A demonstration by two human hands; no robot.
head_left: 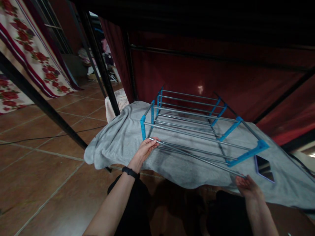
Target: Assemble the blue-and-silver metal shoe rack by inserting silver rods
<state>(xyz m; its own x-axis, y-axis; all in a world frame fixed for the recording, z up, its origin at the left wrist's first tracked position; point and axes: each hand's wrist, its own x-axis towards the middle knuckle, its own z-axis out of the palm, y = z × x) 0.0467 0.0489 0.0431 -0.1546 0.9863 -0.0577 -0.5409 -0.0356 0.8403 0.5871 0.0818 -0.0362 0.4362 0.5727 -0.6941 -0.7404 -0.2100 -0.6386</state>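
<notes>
A thin grey metal rod (197,158) slants across the front of a partly built rack (192,131) with blue plastic joints and several metal bars. My left hand (147,147), a dark band on its wrist, pinches the rod's left end close to the rack's lower left blue bracket. At the other end, my right hand (248,186) has its fingers closed round the rod, lower and nearer to me than the rack's right blue bracket (248,154). The rack rests on a grey blanket (192,177). Whether the rod's left tip touches the bracket cannot be made out.
A phone (264,168) lies on the blanket just right of the rack. Black metal posts (98,59) and a dark overhead frame surround the blanketed surface. A dark red curtain (177,72) hangs behind. Tiled floor (49,164) and a floral curtain (36,49) are to the left.
</notes>
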